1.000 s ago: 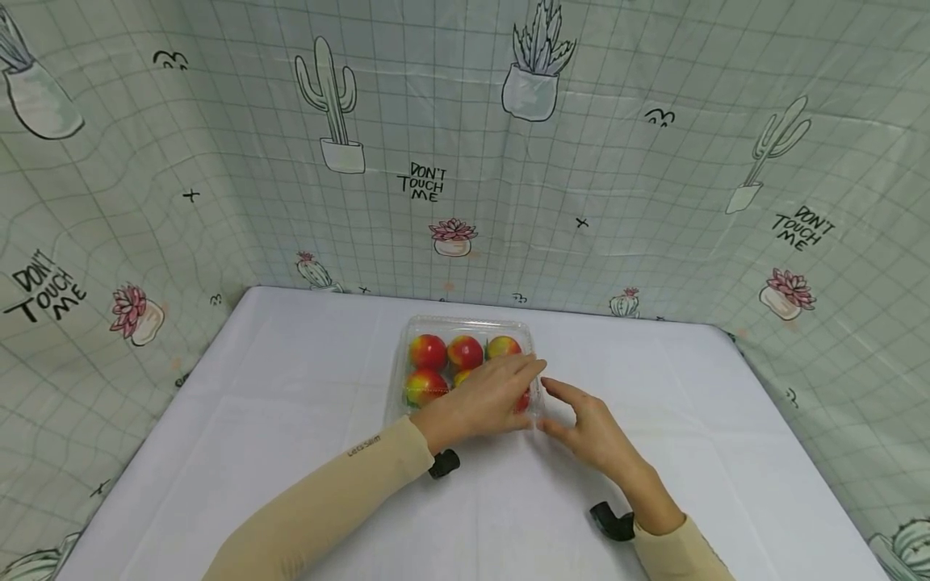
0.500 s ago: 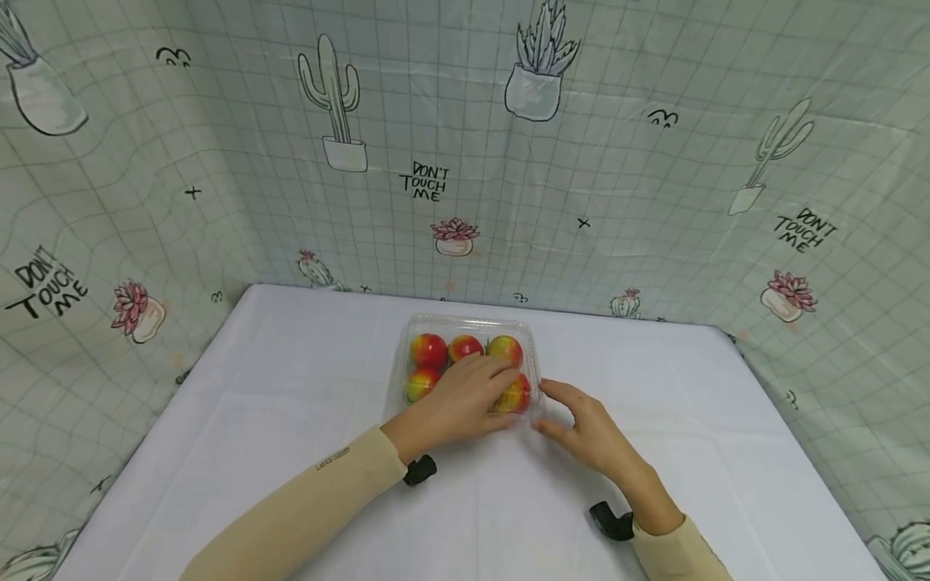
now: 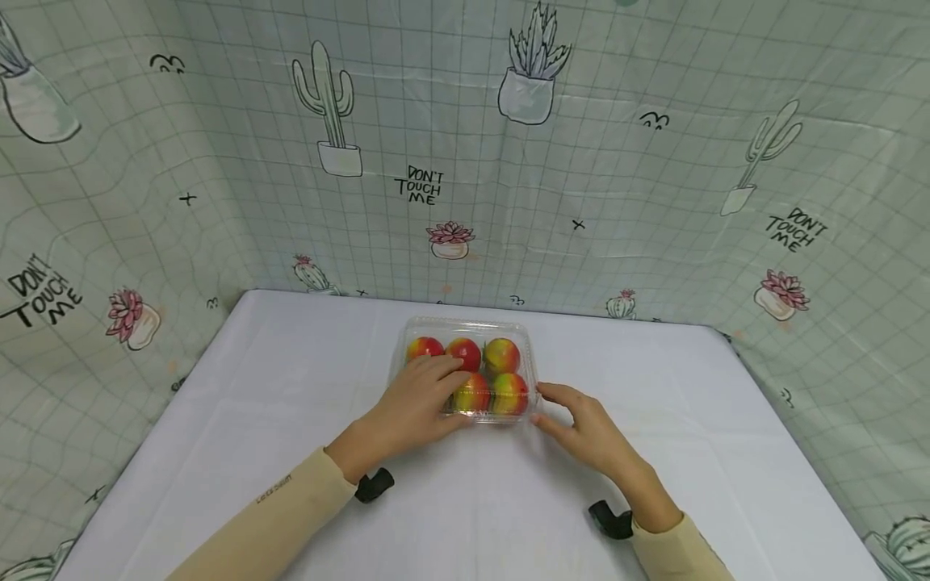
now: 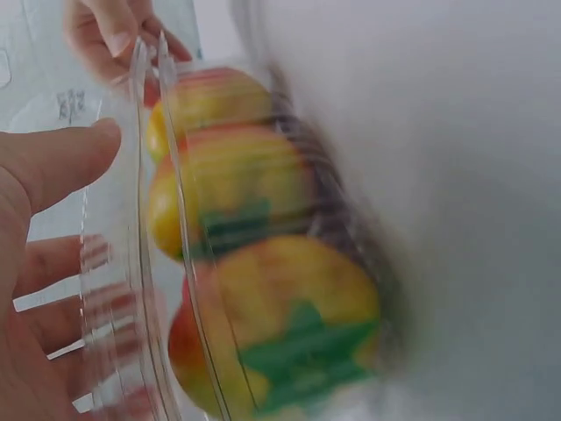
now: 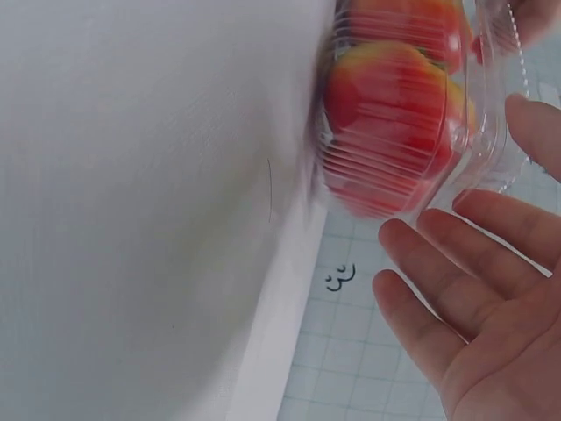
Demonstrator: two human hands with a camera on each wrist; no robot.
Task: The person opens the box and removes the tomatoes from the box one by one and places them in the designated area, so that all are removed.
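A clear plastic clamshell box (image 3: 468, 325) sits on the table with several red-and-yellow fruits (image 3: 502, 356) in two rows. Its lid lies over them. My left hand (image 3: 408, 406) lies across the box's front left part, hiding a fruit there, with its fingers loosely extended. In the left wrist view, the thumb and fingers lie along the lid's edge (image 4: 140, 228), and the nearest fruit (image 4: 307, 333) shows a green star-shaped calyx. My right hand (image 3: 592, 432) is at the right side, fingertips right by the wall. The right wrist view shows its fingers (image 5: 447, 281) spread beside the box.
A white cloth covers the table (image 3: 726, 452). Pale green checked curtains (image 3: 465, 105) with cactus drawings enclose its back and sides. Each wrist carries a small black camera mount, the left one (image 3: 374, 486) and the right one (image 3: 610, 520).
My left hand has slid left along the front of the box, from its right end to its left, uncovering the right-hand fruits. The right hand and the box have stayed almost still.
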